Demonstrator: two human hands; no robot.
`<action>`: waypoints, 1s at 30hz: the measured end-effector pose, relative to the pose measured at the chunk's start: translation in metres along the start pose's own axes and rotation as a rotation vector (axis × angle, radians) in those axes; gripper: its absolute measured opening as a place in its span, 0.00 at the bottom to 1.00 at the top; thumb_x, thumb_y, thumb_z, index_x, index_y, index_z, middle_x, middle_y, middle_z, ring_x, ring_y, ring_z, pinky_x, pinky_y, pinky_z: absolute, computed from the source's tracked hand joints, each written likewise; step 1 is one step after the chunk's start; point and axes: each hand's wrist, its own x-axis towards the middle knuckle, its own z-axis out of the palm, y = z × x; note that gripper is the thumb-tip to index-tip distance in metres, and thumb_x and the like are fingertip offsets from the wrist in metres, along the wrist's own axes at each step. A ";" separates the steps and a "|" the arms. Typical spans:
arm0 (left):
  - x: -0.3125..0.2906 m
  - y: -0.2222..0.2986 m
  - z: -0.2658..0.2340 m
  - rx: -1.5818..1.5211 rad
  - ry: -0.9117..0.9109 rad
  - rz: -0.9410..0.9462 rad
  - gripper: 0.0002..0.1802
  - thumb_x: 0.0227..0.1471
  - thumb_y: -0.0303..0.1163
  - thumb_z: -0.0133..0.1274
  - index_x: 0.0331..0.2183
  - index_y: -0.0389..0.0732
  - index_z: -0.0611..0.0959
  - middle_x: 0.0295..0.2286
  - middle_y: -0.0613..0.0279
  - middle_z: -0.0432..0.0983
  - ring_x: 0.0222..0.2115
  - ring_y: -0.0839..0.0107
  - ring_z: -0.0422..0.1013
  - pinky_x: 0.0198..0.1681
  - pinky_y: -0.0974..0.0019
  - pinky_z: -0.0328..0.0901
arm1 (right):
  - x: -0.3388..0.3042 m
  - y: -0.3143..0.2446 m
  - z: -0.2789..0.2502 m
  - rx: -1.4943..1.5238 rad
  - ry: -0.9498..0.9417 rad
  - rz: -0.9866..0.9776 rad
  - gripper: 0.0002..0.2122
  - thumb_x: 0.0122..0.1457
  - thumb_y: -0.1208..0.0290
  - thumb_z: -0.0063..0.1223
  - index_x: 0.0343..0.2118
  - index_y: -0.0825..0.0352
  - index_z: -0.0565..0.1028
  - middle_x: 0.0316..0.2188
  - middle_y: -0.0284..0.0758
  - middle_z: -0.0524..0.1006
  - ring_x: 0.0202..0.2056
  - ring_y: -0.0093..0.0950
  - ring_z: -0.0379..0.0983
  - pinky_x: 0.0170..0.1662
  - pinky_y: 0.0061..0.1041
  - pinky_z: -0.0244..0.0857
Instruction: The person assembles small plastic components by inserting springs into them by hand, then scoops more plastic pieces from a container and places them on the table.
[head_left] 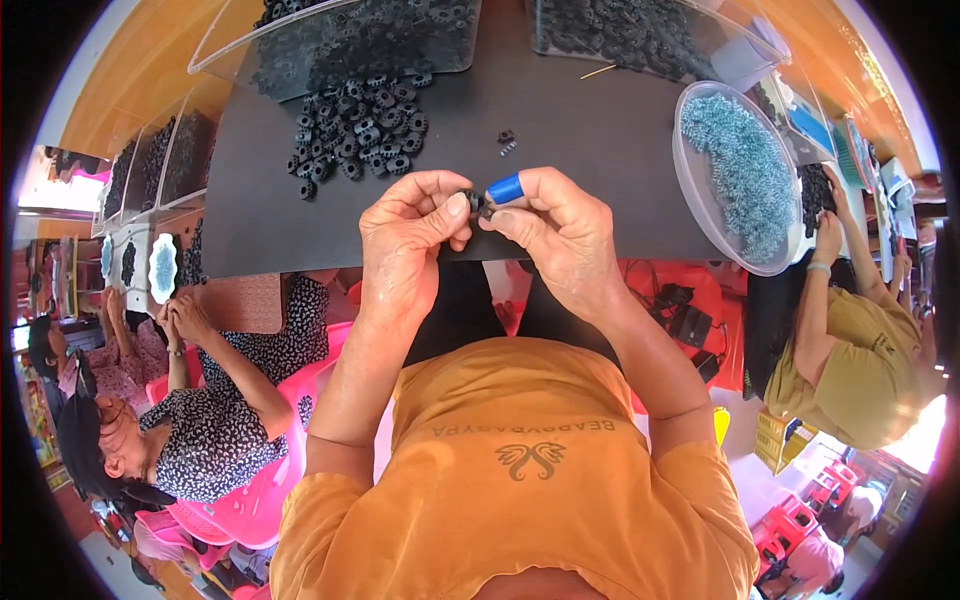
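Holding one small black part [473, 200] over one dark bench [610, 150], clamped in the fingers of the left hand [402, 228] and right hand [570, 238], near two tiny loose bits [506, 136], one heap of black pieces [358, 128] too dense to count, two clear bins [240, 62] and one round tub [702, 222] of pale blue pieces [735, 165].

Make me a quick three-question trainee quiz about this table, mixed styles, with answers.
1. Choose one. The left hand pinches: A, a screwdriver; B, a small black part; C, a pen.
2. True or false: the round tub of blue-green pieces is on the person's right.
3. Which hand has a blue covering on one finger?

Key: 1, B. 2, true. 3, the right hand.
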 end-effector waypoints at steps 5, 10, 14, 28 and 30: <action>0.000 0.002 -0.002 0.023 -0.030 -0.039 0.07 0.47 0.21 0.57 0.32 0.33 0.79 0.24 0.63 0.75 0.20 0.78 0.68 0.24 0.76 0.62 | 0.003 0.003 0.001 -0.009 0.047 -0.086 0.05 0.54 0.84 0.52 0.33 0.71 0.70 0.25 0.36 0.77 0.29 0.18 0.73 0.33 0.20 0.68; -0.002 0.004 -0.002 0.040 -0.079 -0.061 0.06 0.48 0.21 0.56 0.32 0.32 0.79 0.23 0.62 0.76 0.20 0.77 0.69 0.24 0.76 0.63 | 0.002 -0.008 -0.008 -0.072 -0.015 0.061 0.07 0.55 0.83 0.51 0.37 0.73 0.70 0.30 0.34 0.77 0.34 0.18 0.73 0.39 0.19 0.68; -0.006 0.006 0.004 0.174 -0.065 -0.053 0.06 0.49 0.21 0.55 0.33 0.32 0.80 0.24 0.62 0.76 0.21 0.78 0.69 0.24 0.77 0.64 | 0.003 -0.001 -0.009 -0.178 -0.007 -0.031 0.07 0.51 0.84 0.53 0.34 0.71 0.69 0.27 0.38 0.76 0.29 0.22 0.74 0.32 0.23 0.67; -0.002 0.003 0.000 0.147 -0.059 -0.027 0.06 0.53 0.23 0.52 0.35 0.33 0.78 0.24 0.61 0.77 0.21 0.79 0.70 0.24 0.78 0.64 | 0.008 0.001 -0.014 -0.187 0.065 0.000 0.05 0.50 0.84 0.53 0.30 0.71 0.72 0.24 0.34 0.70 0.25 0.21 0.69 0.29 0.21 0.64; 0.003 0.000 -0.001 0.117 0.014 0.029 0.07 0.55 0.26 0.50 0.36 0.33 0.77 0.26 0.58 0.77 0.21 0.76 0.71 0.27 0.76 0.65 | 0.010 0.003 -0.016 -0.142 0.138 -0.013 0.05 0.50 0.84 0.54 0.30 0.70 0.72 0.22 0.32 0.70 0.25 0.19 0.68 0.29 0.19 0.62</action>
